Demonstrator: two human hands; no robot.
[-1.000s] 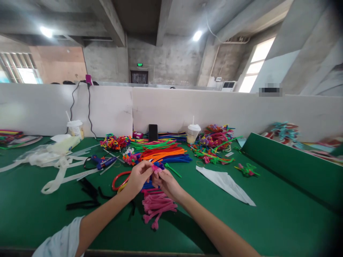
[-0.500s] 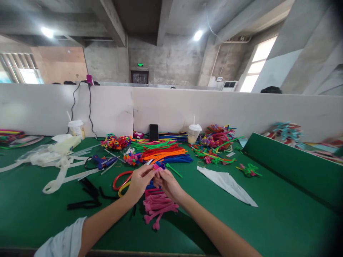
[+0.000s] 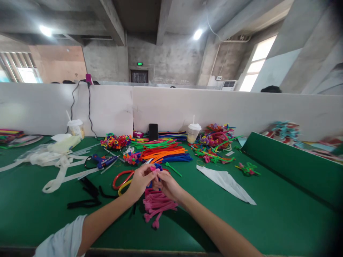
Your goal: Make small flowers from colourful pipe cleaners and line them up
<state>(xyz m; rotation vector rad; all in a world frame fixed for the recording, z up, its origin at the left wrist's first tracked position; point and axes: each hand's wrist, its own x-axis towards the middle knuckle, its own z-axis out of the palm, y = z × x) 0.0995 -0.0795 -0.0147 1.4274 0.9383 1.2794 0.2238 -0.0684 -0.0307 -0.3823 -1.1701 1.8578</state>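
Bare concrete walls (image 3: 104, 60) back a green worktable (image 3: 281, 217), where a blue glue gun (image 3: 103, 161) lies at left. Farther right, a person's left hand (image 3: 141, 179) closes its fingertips on a small pink-and-blue fuzzy piece (image 3: 156, 168), pinched too by the right hand (image 3: 170, 184), near fuzzy pink stems (image 3: 158, 205); a white sheet (image 3: 227, 182) lies rightward.

Single head view, facing forward and down.
From near edge of tabletop (image 3: 281, 217), close to left hand (image 3: 140, 181) and right hand (image 3: 170, 185); white partition (image 3: 241, 110) far.
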